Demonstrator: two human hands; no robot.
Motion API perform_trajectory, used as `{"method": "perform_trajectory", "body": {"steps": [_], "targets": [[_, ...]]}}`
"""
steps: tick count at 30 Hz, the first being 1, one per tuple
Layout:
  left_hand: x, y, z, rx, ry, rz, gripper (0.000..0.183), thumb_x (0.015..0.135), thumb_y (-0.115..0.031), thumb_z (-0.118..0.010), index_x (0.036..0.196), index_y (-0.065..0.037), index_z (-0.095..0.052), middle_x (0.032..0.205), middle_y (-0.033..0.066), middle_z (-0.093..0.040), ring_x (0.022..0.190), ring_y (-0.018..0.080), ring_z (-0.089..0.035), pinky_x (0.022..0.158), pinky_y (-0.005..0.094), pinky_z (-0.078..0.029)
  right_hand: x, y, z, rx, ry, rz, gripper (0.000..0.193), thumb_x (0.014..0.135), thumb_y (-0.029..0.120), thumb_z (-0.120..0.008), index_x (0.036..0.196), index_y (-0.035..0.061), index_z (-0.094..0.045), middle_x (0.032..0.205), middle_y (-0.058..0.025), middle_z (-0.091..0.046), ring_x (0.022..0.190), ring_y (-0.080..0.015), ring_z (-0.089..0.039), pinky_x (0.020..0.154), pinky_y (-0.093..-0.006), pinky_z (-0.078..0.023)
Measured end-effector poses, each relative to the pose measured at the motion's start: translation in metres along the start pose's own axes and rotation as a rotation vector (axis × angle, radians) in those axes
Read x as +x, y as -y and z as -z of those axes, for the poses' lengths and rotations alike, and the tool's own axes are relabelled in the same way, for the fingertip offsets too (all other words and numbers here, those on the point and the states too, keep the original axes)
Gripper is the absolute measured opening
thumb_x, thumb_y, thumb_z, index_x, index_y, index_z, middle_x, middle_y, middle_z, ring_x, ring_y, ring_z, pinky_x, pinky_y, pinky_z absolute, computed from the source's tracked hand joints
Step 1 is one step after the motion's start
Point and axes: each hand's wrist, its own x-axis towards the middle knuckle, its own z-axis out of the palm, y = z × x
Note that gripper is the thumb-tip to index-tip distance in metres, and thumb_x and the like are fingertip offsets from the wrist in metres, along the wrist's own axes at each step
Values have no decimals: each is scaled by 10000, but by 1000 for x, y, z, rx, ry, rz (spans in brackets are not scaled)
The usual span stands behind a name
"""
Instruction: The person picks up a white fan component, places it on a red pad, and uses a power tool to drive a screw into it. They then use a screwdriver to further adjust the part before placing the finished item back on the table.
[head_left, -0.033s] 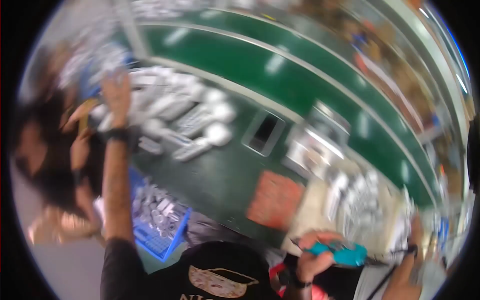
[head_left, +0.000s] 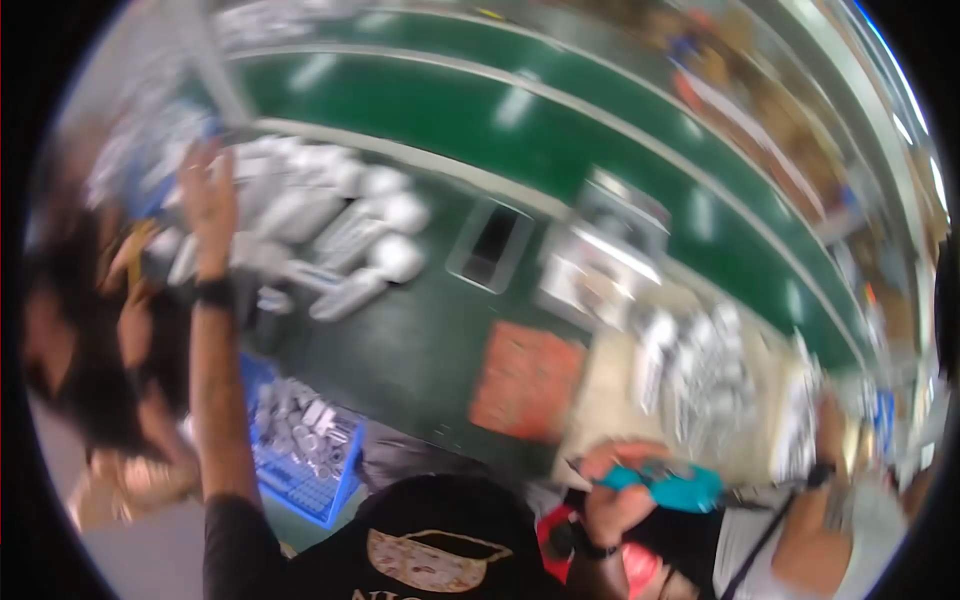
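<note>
My left hand (head_left: 208,200) reaches far forward at the left, its fingers stretched out and apart over the near-left edge of a pile of white plastic parts (head_left: 345,235). Several of these parts have a long body and a rounded head. Blur hides whether the fingertips touch any. Low at the right, my right hand (head_left: 612,505) is closed around a teal handheld tool (head_left: 675,487), with a dark pointed end sticking out to the left. The tool's exact kind is unclear. Near this hand an orange-red square pad (head_left: 527,380) lies on the green table (head_left: 390,350).
A phone (head_left: 490,245) lies mid-table beside a white and silver box (head_left: 597,275). Clear-bagged parts (head_left: 705,375) rest on a beige board (head_left: 605,400). A blue basket (head_left: 345,490) of small grey parts stands below the table edge. Other people work at far left and right.
The whole scene has slid a little left in the picture as my head turns. My left hand stays stretched over the white parts; my right hand keeps hold of the teal tool.
</note>
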Motion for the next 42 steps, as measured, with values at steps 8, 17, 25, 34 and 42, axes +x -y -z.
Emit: {"method": "perform_trajectory", "body": {"steps": [8,17,25,34,42], "targets": [[-106,-419,-6,-856,701,-484,276,854,-305,-709,759,-51,-655,757,95,-676,705,309,-668,617,428,-539,-17,6,14,150,148,-49,651,849,519,-743,1137,-6,-487,769,-121,-566,692,-217,-568,637,-358,-473],[-196,-483,-93,-764,705,-512,282,883,-333,-602,793,-70,-642,727,80,-612,695,310,-633,619,408,-489,-39,15,32,28,15,-5,562,888,464,-719,1096,-10,-500,736,-119,-571,651,-223,-578,595,-344,-489],[-138,-445,-11,-791,814,-397,320,798,-242,-673,1029,-33,-603,845,111,-587,743,323,-632,599,428,-512,-24,11,41,190,94,-65,560,862,370,-745,1165,-30,-498,848,-143,-625,754,-209,-615,691,-331,-508],[-123,-347,-1,-1013,1090,-355,261,784,-186,-721,991,-32,-682,958,101,-652,855,300,-616,735,422,-515,18,1,7,-12,24,-146,718,905,627,-607,1145,-40,-498,742,-73,-537,690,-216,-568,644,-350,-484],[-135,-336,-11,-902,928,-461,371,839,-340,-735,1114,-100,-665,1025,49,-595,941,277,-589,767,414,-514,123,11,-44,103,39,226,574,980,548,-541,1139,-4,-531,679,-33,-502,593,-162,-499,563,-300,-427]]}}
